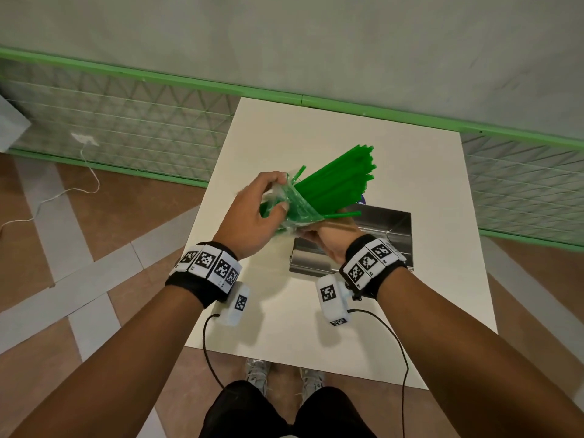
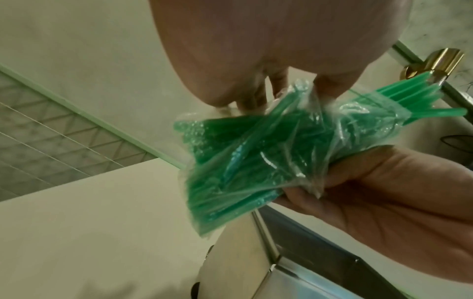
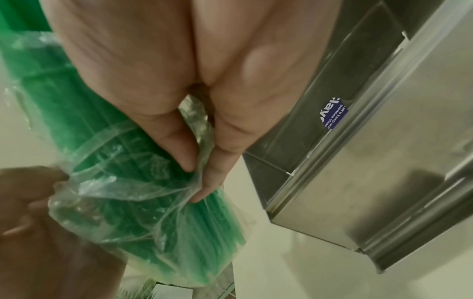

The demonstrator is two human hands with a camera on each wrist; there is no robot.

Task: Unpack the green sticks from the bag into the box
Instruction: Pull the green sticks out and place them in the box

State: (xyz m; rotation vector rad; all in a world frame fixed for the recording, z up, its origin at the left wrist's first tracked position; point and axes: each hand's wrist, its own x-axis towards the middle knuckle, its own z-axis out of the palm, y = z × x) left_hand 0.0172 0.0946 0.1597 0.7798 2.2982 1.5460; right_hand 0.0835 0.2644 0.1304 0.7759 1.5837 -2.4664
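Green sticks [image 1: 335,181] fanning from clear plastic bag [image 1: 295,207], held above white table [image 1: 436,248], left hand [image 1: 252,216] pinching bag, right hand [image 1: 328,237] gripping bundle, steel box [image 1: 385,235] just beneath.

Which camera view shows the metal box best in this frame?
The right wrist view: the metal box fills its right side, showing the steel walls, open trough and a blue sticker. The head view shows the box on the white table, partly covered by the right hand. The left wrist view catches only a corner.
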